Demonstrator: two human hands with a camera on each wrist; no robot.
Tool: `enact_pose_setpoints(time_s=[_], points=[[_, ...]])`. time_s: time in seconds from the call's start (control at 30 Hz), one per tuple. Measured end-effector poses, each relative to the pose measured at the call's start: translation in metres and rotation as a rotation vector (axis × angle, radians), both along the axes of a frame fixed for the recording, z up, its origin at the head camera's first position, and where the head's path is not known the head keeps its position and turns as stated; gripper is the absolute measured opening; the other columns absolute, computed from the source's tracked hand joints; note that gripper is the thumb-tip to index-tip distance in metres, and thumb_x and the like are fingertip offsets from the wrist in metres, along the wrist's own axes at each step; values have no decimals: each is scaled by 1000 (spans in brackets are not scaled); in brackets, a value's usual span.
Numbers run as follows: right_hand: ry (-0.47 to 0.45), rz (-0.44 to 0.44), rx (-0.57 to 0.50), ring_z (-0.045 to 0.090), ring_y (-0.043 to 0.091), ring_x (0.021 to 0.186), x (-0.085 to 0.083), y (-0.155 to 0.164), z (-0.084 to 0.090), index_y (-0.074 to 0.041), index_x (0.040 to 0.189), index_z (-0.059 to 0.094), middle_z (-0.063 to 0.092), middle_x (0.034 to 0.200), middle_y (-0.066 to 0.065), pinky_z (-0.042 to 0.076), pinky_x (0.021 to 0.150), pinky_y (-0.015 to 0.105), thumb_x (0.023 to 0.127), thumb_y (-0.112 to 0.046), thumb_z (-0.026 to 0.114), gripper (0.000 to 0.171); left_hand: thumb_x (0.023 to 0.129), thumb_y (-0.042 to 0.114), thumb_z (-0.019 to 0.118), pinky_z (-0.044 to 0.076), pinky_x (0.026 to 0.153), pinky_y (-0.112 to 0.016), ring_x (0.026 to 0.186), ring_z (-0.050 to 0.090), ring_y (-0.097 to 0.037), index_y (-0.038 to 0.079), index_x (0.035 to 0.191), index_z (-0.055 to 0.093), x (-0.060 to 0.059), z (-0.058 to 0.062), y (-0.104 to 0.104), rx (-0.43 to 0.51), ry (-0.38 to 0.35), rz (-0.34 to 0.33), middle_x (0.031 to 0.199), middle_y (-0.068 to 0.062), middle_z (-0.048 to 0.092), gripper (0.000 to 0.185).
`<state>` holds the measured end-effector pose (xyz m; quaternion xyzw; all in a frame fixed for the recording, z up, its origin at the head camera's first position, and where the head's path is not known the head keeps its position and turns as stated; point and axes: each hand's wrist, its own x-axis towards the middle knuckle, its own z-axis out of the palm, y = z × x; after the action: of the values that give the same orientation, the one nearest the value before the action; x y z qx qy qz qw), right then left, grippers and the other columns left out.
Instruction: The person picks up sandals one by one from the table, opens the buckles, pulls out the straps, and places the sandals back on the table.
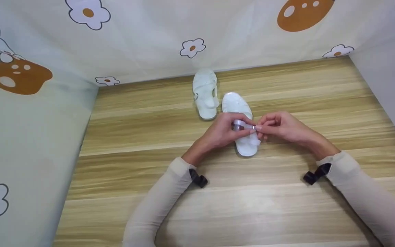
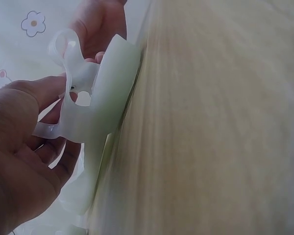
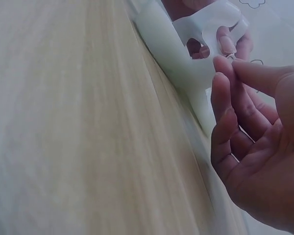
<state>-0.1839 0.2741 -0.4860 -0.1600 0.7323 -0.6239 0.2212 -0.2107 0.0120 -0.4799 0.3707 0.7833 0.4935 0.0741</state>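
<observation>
A white translucent sandal lies on the wood-patterned surface, its toe pointing away from me. My left hand reaches over it from the left and pinches its ankle strap between thumb and fingers. From the right, my right hand pinches the strap at a small metal buckle, thumb against index finger. Both sets of fingertips nearly meet there and partly cover the buckle. Whether it is fastened I cannot tell.
The matching white sandal lies just to the left and farther back, close to the rear wall. A patterned cloth wall with flowers borders the wood-grain surface at the back and left. A pale wall stands on the right.
</observation>
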Motion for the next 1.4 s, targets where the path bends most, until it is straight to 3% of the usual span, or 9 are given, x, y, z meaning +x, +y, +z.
enact_pose_setpoints(time_s=[0.27,0.53,0.87,1.07,1.23,1.4], points=[[0,19,4,76,13,84,1,1,0,9,112,69,80,92,8,66,79,30,106,-15,71,25,96,20,85,55,91,-22,99,68,-4,12,114,83,0,0,-1,-16,20,-8,110,-1,83,20],[74,0,73,75,14,82,2,-3,1,7,108,69,78,86,4,65,78,28,105,-12,70,19,98,22,83,54,92,-20,100,67,-2,14,114,84,2,0,1,-19,48,12,111,0,83,18],[101,5,67,75,17,81,1,-3,1,7,106,68,79,85,6,64,76,28,107,-13,68,19,97,18,82,53,90,-20,99,65,-5,13,122,83,-1,0,-2,-40,-18,-22,114,1,83,25],[107,13,58,76,19,84,1,-1,0,6,107,68,79,88,7,64,80,29,107,-13,68,20,98,19,82,54,87,-20,97,65,-5,13,120,83,0,-1,-1,-11,-65,-8,113,0,83,23],[108,14,64,76,20,83,2,0,3,7,107,68,79,88,7,64,80,29,107,-12,68,19,97,21,83,54,94,-21,102,65,-1,14,118,84,2,0,2,-8,-51,13,115,1,83,22],[114,-18,111,73,15,81,3,-3,5,6,104,69,78,84,4,60,75,23,105,-9,68,16,96,18,84,54,90,-19,99,65,0,13,115,84,5,0,5,-14,-40,49,113,2,84,20]])
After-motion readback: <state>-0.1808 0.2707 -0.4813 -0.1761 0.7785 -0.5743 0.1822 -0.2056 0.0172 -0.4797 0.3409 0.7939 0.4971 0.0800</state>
